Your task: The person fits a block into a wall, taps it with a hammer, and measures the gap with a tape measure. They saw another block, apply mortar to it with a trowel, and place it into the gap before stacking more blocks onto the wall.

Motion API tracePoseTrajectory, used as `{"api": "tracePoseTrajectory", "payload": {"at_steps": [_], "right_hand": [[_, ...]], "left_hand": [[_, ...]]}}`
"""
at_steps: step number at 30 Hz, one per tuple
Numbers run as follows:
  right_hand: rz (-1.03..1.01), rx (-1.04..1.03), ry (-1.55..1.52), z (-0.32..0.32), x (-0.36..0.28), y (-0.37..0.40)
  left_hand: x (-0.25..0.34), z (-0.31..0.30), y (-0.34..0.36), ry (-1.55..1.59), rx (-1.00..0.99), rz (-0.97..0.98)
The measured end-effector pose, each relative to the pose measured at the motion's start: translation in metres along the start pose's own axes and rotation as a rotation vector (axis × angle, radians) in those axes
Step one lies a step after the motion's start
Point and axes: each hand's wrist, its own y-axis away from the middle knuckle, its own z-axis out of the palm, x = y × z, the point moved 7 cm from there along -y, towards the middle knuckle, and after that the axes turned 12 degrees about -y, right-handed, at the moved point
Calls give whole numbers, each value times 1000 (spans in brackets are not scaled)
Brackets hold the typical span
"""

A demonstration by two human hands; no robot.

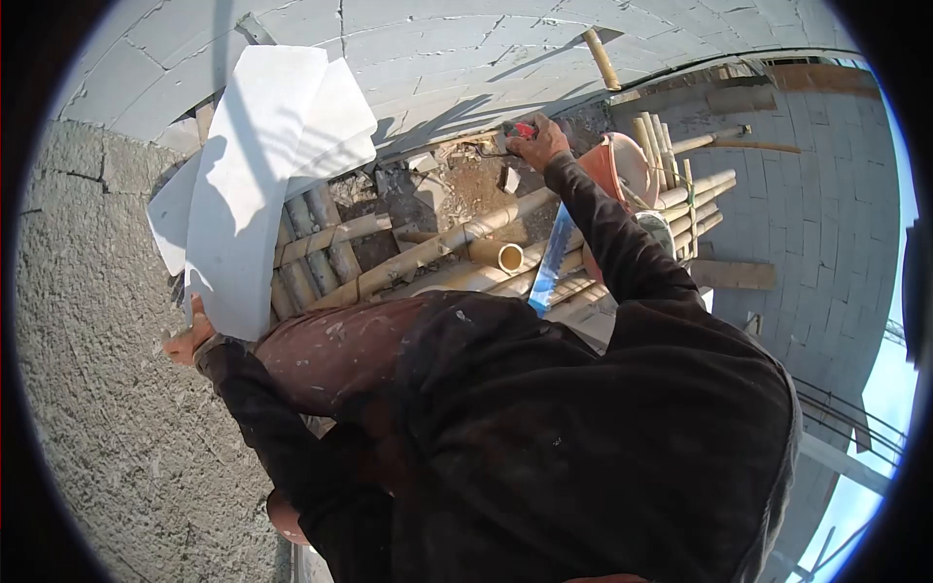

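A long white slab [243,185] leans at the left, its lower end close to my knee. My left hand [192,335] is at the slab's lower left edge, thumb up along it and fingers partly hidden. Behind it lies another white slab [335,121]. Out at the foot of the block wall, my right hand [540,146] is closed around a small red and dark object [525,130]; its kind I cannot tell. Below my right forearm a blue-and-silver strip [554,260], like a saw blade, lies across the bamboo poles.
Bamboo poles [428,250] form a platform under me. An orange bucket [610,167] stands beside my right forearm, near more bamboo [702,199]. Rubble [428,189] covers the ground by the block wall [428,49]. Rough mortar wall [97,321] rises at the left.
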Motion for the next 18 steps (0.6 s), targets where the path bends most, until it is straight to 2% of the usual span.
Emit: {"api": "tracePoseTrajectory", "payload": {"at_steps": [1, 3, 4, 5, 6, 7, 9, 13, 15, 17, 18], "right_hand": [[97, 93, -125, -28, 53, -15], [205, 263, 67, -89, 124, -36], [363, 267, -14, -115, 126, -21], [371, 328, 122, -132, 169, -34], [477, 351, 160, -146, 192, -32], [498, 414, 128, -155, 202, -24], [484, 494, 310, -173, 254, -35], [559, 560, 235, -184, 257, -10], [537, 616, 355, -193, 278, -13], [614, 552, 326, -189, 273, -8], [670, 604, 440, -186, 268, -3]], "left_hand": [[-24, 13, -12, 31, -99, -119], [-53, 62, -21, 312, -503, -252], [-62, 87, -15, 485, -727, -322], [-66, 102, -3, 629, -882, -386], [-69, 110, 10, 734, -977, -440], [-71, 114, 22, 821, -1054, -495], [-71, 115, 34, 884, -1122, -539], [-68, 123, 34, 846, -1199, -488], [-68, 139, 29, 868, -1194, -435], [-72, 147, 28, 884, -1185, -385], [-73, 147, 26, 897, -1154, -340]]}}
